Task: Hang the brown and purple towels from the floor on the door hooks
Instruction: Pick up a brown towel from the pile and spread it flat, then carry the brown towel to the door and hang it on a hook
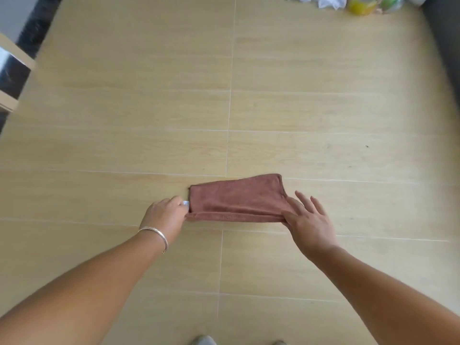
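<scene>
Head view: folded brown terry-cloth towel [236, 199] held low over the pale wood-look tile floor [323, 108], at 6 o'clock of frame centre; purple towel not in view. Risk, as I judge it: the fold could slip open on lifting, since only the near edge is held. Left hand [165, 216] grasps the towel's 9 o'clock end, fingers curled. Right hand [307, 220] pinches the 3 o'clock corner by thumb, other fingers spread straight.

Pale wood-look floor [323, 95], white seams

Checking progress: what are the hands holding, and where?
Both hold the brown towel: left hand pinches its left end, right hand its right end.
</scene>
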Available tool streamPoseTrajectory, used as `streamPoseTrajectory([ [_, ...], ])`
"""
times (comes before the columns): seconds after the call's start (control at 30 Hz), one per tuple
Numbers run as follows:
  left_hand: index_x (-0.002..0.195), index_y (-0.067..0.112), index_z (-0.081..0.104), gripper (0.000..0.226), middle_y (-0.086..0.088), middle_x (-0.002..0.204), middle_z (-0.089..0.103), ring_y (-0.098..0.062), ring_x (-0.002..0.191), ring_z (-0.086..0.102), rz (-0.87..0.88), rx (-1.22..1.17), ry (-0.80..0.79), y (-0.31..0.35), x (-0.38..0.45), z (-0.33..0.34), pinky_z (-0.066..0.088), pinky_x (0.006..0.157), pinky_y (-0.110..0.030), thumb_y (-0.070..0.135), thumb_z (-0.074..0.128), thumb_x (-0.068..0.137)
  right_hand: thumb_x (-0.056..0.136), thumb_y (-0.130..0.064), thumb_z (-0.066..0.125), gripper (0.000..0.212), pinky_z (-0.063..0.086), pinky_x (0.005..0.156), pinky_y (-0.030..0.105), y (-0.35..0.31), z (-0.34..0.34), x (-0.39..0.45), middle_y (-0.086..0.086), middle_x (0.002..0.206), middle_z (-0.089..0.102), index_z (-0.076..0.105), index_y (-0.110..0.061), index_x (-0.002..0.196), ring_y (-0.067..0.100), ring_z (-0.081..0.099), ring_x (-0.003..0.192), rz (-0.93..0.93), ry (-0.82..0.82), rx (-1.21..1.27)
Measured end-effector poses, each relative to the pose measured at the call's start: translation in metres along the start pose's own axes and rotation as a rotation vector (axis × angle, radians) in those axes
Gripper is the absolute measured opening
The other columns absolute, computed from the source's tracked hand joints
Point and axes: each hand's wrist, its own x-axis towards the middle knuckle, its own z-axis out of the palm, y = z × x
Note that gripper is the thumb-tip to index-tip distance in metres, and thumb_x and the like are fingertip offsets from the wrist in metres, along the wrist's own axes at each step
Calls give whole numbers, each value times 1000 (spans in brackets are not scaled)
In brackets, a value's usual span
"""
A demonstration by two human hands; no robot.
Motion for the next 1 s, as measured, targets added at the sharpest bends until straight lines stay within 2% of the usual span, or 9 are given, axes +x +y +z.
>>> streamPoseTrajectory([
  [0.2,99,26,65,17,8,102,60,-17,97,58,-78,-43,100,-44,-43,-151,40,72,-27,29,48,97,96,-32,50,25,7,119,43,7,-172,-2,-2,148,42,68,-29,113,23,13,147,32,23,-13],
  [0.27,100,26,64,20,7,102,61,-17,97,59,-96,-61,99,-60,-63,-204,40,70,-28,32,46,98,96,-33,50,25,5,119,39,10,-232,-6,-6,145,43,67,-34,114,20,13,147,43,28,-24],
  [0.37,100,24,64,21,4,98,64,-21,94,61,-94,-102,144,-82,-100,-293,43,70,-29,33,45,97,96,-39,50,25,10,115,31,10,-336,-20,-12,135,53,70,-37,109,15,24,141,26,93,30],
  [0.43,100,25,63,19,2,96,66,-24,91,61,-74,-159,190,-97,-128,-355,44,68,-30,33,46,97,93,-42,55,22,16,108,26,10,-410,-37,-12,124,60,74,-35,101,14,34,133,24,163,104],
  [0.57,102,27,59,18,3,98,65,-24,92,60,6,-122,339,-121,-180,-476,35,64,-30,34,43,99,89,-43,61,19,21,97,25,14,-553,-68,-12,111,61,75,-32,94,13,40,121,51,258,110],
  [0.67,101,27,58,16,2,96,65,-26,91,59,11,-61,431,-135,-218,-561,31,64,-30,31,43,99,89,-45,60,21,22,100,26,10,-648,-89,-13,112,60,74,-31,96,13,40,120,45,335,22],
  [0.8,98,26,60,14,2,94,66,-25,90,62,-24,-6,479,-150,-271,-651,34,64,-29,28,47,97,90,-49,56,28,24,105,29,-3,-753,-119,-15,115,59,71,-31,104,14,41,122,38,405,-131],
  [1.0,86,32,59,14,9,84,61,-19,80,60,-125,-134,620,-190,-343,-758,46,67,-29,27,48,95,93,-50,51,25,22,103,27,-26,-876,-161,-17,104,57,69,-33,97,11,40,118,29,549,-213],
])
